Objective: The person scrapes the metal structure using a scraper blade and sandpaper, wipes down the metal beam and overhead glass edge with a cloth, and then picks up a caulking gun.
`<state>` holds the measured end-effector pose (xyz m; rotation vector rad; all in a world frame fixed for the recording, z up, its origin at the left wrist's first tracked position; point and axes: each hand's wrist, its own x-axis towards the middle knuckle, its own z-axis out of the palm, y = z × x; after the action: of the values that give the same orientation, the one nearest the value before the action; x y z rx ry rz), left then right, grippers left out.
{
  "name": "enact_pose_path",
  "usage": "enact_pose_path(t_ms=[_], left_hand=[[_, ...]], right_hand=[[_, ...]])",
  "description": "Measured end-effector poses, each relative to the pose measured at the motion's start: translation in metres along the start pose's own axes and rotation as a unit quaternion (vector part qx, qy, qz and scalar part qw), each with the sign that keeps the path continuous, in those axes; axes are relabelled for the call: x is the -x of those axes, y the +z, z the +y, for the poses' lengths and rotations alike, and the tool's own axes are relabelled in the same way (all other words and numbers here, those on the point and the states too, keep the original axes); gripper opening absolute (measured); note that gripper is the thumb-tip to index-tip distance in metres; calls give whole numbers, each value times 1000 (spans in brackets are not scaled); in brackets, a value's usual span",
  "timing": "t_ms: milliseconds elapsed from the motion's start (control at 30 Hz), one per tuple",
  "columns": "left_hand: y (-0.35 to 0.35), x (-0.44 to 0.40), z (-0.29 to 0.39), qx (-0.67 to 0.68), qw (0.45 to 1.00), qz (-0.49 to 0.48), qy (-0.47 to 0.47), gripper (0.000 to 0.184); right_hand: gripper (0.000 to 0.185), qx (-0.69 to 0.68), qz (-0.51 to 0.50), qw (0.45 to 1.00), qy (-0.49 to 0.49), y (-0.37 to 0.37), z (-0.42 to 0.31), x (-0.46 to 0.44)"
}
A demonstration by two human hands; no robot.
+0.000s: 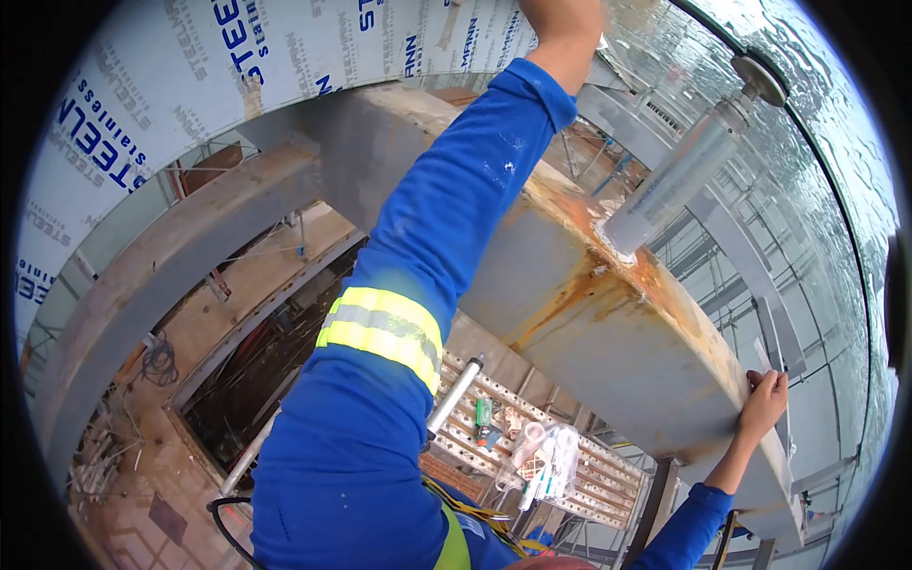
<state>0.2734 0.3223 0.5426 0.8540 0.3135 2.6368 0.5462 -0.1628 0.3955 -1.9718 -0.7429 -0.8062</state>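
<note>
1. The right hand [765, 404] is at the far-right end of the broad grey, rust-stained steel beam [608, 313], against its outer edge. Its fingers are narrowed on a thin, pale strip [762, 354].
2. The strip points up and slightly left in the view, away from the fingertips; its long axis leans across the line of the beam's edge.
3. The strip's lower end is hidden by the fingers. The left hand [565, 14] is cut off at the top of the view — whether its grip is wide, narrow or holding something cannot be told.
4. The blue sleeve with a yellow-and-silver band [382, 328] crosses in front of the beam, covering part of it.
5. A grey tubular post [674, 180] rises from the beam's rusty outer edge to the wet glass [826, 85]; open space separates post and right hand. Below the beam's near side lies a slotted metal platform [594, 484], carrying a clear plastic bag [560, 461].
</note>
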Motion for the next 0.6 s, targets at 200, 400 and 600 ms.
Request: enact_pose_path(t_ms=[200,400,600], left_hand=[[-1,-3,-7,-41,998,-15,37,42],[-4,6,7,-5,999,-46,4,44],[-3,8,3,15,999,-51,-3,43]], right_hand=[[28,16,3,1000,-1,1,5,-2],[28,-25,4,1000,10,2,8,-3],[28,-1,3,1000,-3,1,3,0]])
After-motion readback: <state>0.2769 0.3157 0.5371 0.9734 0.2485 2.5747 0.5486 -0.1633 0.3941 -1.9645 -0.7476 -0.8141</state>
